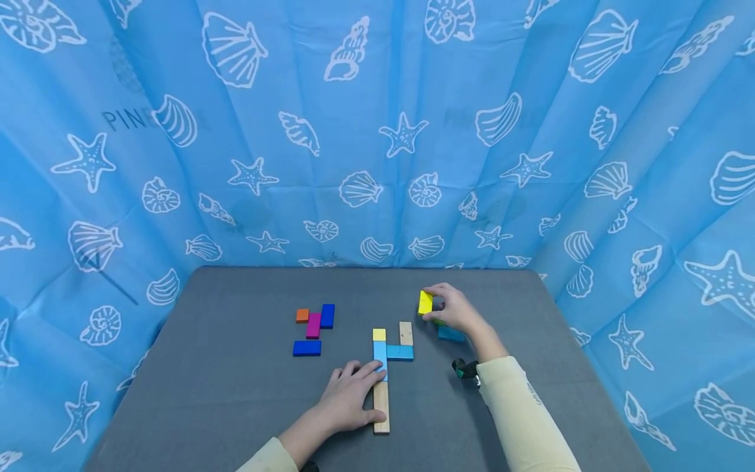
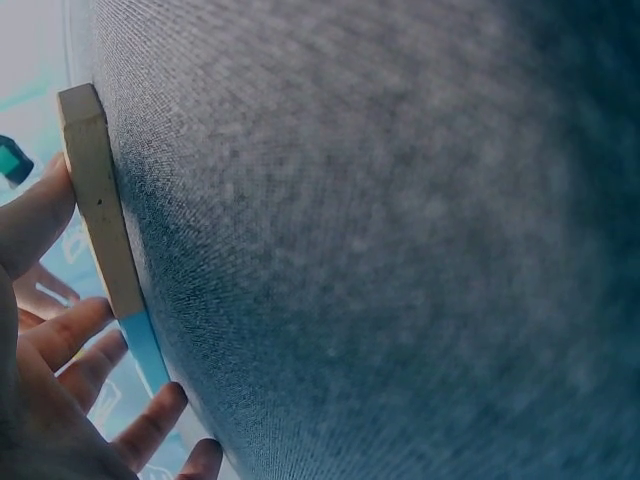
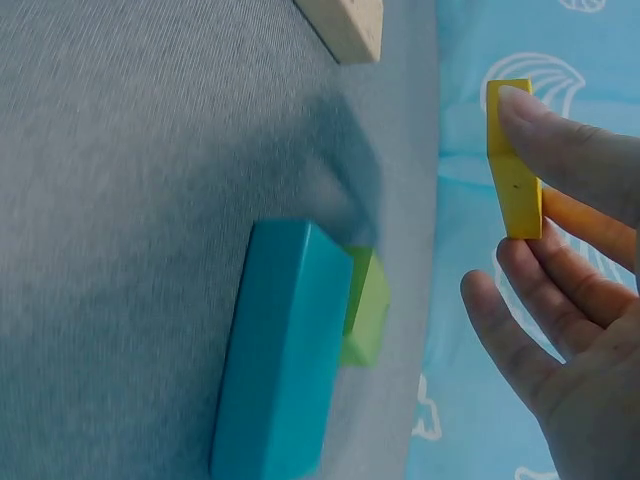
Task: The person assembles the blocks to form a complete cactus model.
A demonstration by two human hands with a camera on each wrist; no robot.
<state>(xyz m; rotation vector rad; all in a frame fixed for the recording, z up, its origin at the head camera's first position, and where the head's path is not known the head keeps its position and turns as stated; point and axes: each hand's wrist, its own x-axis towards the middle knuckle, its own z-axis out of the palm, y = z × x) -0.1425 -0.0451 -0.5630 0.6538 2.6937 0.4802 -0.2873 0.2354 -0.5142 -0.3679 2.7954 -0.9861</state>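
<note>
My right hand [image 1: 457, 311] pinches a yellow block [image 1: 425, 303] between thumb and fingers, raised above the tabletop in the right wrist view. Below that hand lie a teal block [image 3: 285, 350] and a small green block [image 3: 365, 310] behind it. My left hand [image 1: 349, 400] rests along a straight row of blocks, fingers extended. Its thumb touches a long plain wooden block [image 1: 381, 413], and its fingertips touch a light blue block [image 1: 380, 351]. A small pale yellow block [image 1: 379, 335] tops the row. A blue block [image 1: 400, 353] adjoins the row's right side, with another wooden block [image 1: 406, 333] above it.
Left of the row, a magenta block [image 1: 314, 326] sits among an orange block [image 1: 303, 316] and two dark blue blocks, one of them nearer me [image 1: 307, 348]. The grey cloth-covered table [image 1: 236, 393] ends at a blue shell-patterned curtain [image 1: 401, 196].
</note>
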